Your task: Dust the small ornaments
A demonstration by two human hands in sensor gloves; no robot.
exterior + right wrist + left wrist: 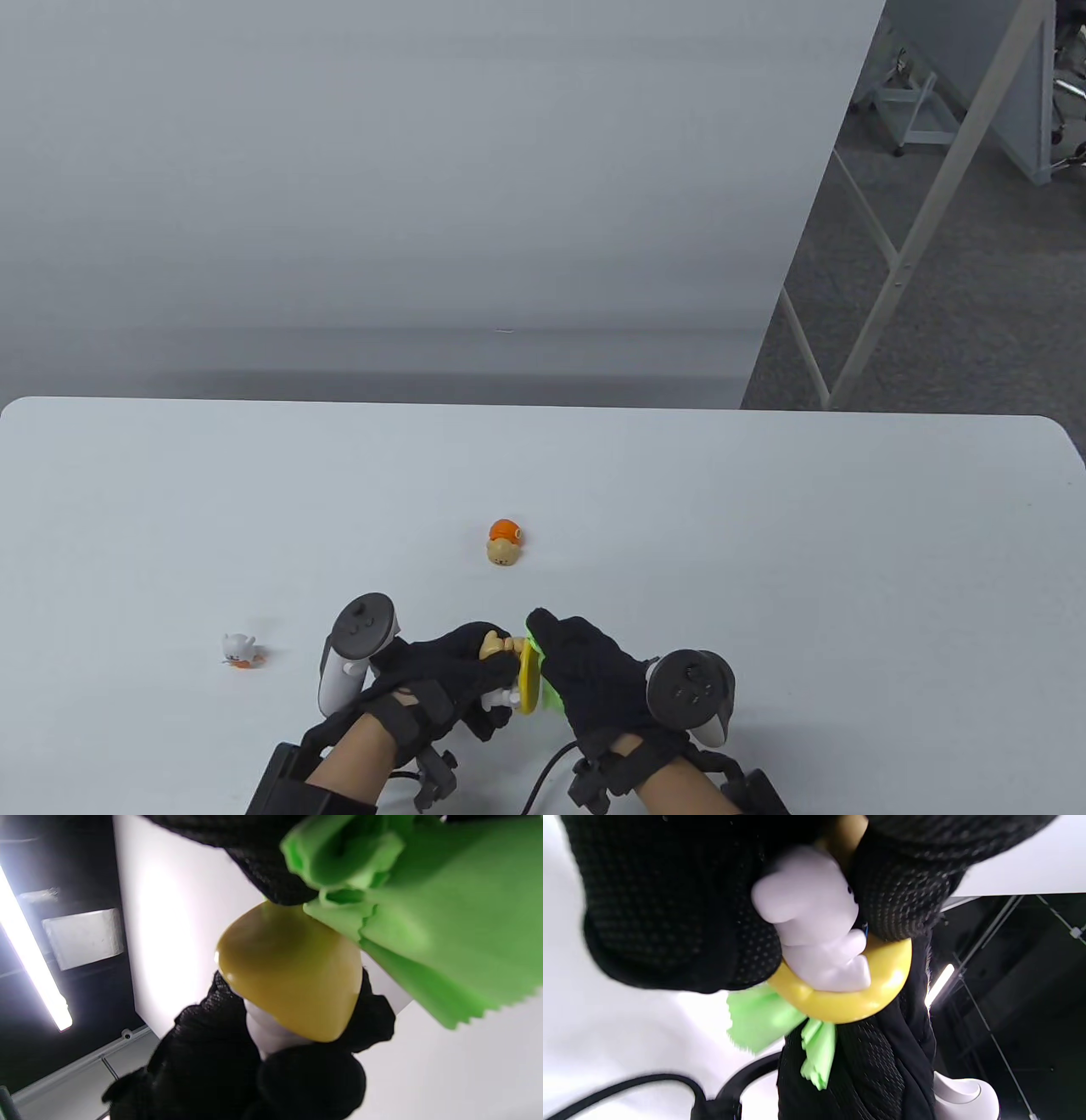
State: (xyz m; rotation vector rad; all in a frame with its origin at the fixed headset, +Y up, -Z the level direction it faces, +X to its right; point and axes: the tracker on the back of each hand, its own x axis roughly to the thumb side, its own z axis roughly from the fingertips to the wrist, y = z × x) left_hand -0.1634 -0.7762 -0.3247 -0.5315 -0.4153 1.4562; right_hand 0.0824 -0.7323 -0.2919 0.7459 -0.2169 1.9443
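Note:
My left hand [450, 675] grips a small figurine ornament with a yellow base [529, 683], a white body and a tan head, tipped on its side. It shows close in the left wrist view [835, 955] and its yellow base in the right wrist view [292, 976]. My right hand [585, 671] holds a green cloth [550, 692] and presses it against the yellow base; the cloth also shows in the left wrist view [763, 1018] and the right wrist view [432, 908]. An orange and tan ornament [503, 542] sits mid-table. A white and orange ornament [238, 650] sits to the left.
The white table [764, 552] runs to a far edge near a grey wall. Table legs and a carpeted floor [959, 280] lie beyond at the right. Cables trail from both gloves at the near edge.

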